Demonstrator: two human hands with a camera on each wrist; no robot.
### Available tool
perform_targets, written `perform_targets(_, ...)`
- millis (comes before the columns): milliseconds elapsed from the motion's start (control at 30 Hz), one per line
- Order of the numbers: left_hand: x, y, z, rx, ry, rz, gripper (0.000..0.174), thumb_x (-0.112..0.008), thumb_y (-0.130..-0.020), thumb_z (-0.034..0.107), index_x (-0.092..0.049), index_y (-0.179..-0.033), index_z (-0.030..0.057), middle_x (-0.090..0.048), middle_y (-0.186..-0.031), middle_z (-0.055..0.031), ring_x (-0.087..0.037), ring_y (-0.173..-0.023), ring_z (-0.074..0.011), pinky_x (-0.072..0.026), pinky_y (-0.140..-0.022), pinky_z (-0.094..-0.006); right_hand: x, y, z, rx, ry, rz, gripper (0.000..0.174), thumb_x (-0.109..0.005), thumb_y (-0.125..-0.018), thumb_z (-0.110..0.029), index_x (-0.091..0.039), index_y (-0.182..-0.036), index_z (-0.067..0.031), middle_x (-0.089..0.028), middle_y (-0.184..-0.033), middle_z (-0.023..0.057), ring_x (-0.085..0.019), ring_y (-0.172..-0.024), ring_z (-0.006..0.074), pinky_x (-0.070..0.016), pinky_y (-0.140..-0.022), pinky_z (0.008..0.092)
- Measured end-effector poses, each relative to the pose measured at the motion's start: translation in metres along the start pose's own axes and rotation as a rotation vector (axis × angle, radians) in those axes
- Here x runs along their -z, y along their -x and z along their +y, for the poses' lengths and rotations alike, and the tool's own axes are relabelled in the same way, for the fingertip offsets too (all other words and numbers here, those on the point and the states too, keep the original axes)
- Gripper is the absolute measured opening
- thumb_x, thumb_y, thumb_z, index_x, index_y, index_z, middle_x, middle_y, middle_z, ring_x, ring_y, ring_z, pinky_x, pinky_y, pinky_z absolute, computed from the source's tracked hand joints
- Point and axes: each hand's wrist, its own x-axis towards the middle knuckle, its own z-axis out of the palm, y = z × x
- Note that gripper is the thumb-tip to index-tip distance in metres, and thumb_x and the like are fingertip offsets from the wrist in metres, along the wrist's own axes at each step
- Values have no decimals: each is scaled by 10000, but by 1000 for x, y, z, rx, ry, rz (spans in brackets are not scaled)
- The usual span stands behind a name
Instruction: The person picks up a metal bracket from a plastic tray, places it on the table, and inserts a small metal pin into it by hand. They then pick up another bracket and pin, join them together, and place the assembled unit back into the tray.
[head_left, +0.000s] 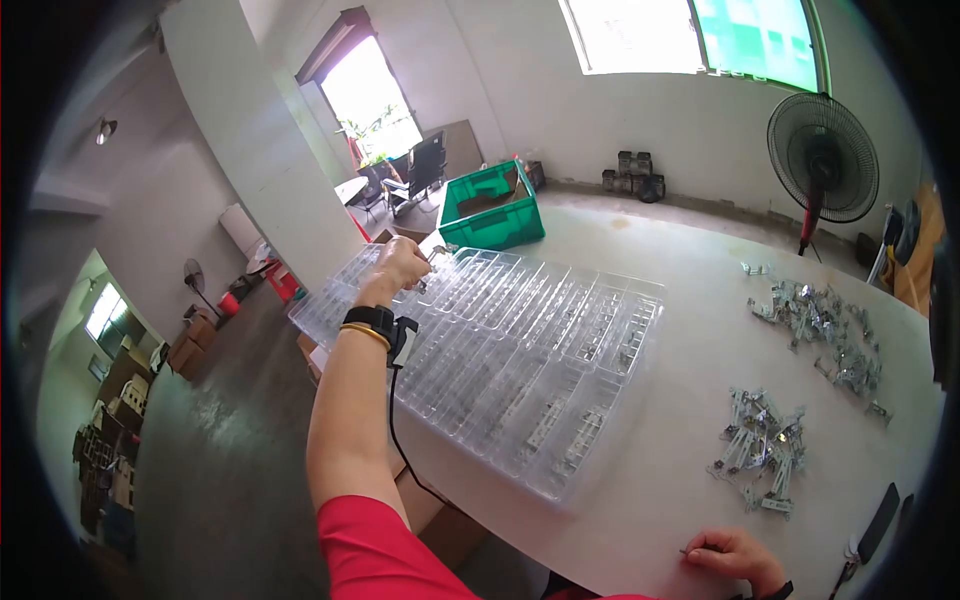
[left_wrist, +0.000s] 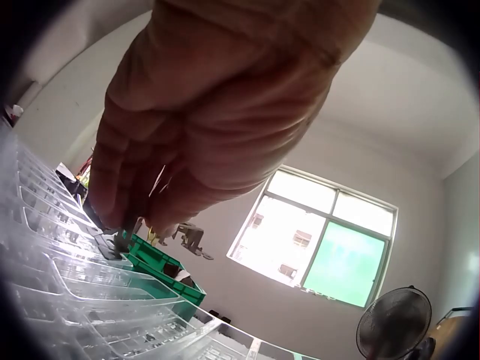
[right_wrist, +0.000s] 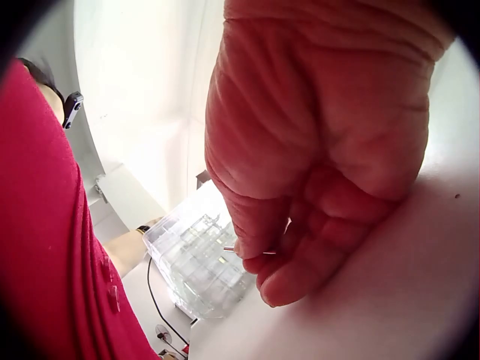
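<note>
The left hand (head_left: 402,262) is over the far left part of the clear divided boxes (head_left: 560,480), pinching small metal parts (left_wrist: 192,238) between thumb and fingers. Many compartments of these boxes contain rows of small pieces. At the table's near edge, the right hand (head_left: 728,556) rests with curled fingers, and in the right wrist view it pinches a thin metal piece (right_wrist: 229,249) between thumb and fingertip. Two piles of metal clips, a nearer one (head_left: 760,448) and a farther one (head_left: 825,325), lie on the table's right side.
A green crate (head_left: 492,235) stands just beyond the boxes. At the right edge of the table (head_left: 640,500) lies a black-handled tool (head_left: 878,522). A standing fan (head_left: 822,160) is behind the table, and a cable runs from the left wrist across the boxes' near side.
</note>
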Motion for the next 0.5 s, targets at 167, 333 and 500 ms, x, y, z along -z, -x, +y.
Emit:
perform_targets(167,-19,-25,-8,71,-170,-24,142,-682,-753,87,-730,-782,-44,-701,-680,-166,-716,-643,-253,-567,-639,-363,-4,2,-5,-110,-103,36,172,-650,-992,-194,-685,-1057,-40,-704,-958,1,-634,-907,81,-507,-853,254)
perform_targets(333,-40,-41,-7,136,-286,-68,266,-672,-785,74,-713,-1004,-72,-725,-998,-249,-728,-955,-321,-562,-823,-386,-2,-2,3,-118,-173,38,177,-636,-1000,-178,-670,-1074,-21,-714,-968,38,-671,-882,112,-531,-841,272)
perform_targets(500,-48,-42,2,176,-272,-119,290,-659,-783,46,-705,-1045,-68,-716,-1028,-261,-712,-1012,-346,-559,-855,-409,-2,-1,1,-134,-207,36,181,-630,-1002,-169,-663,-1082,-10,-719,-965,54,-688,-877,128,-541,-836,281)
